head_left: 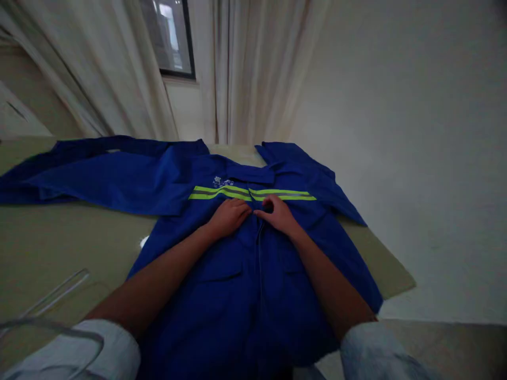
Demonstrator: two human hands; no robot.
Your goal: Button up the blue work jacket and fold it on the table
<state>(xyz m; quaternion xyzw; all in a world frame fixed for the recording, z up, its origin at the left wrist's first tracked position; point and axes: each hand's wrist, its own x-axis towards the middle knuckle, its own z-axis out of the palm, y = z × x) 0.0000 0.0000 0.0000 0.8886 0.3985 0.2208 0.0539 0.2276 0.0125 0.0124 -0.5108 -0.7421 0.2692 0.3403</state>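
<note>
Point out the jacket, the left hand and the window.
Jacket (243,248): head view, front, below the hands.
Left hand (229,216): head view, back of the hand.
Window (170,37): head view, glass pane.

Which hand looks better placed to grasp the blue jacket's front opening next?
Probably the right hand: its thumb and finger curve toward each other near the front opening of the blue jacket. The left hand is also close, but its grip is hidden.

A tan desk (71,237) carries a blue jacket (237,253), spread out front up; a small white object (144,241) shows at the jacket's left edge.
</note>
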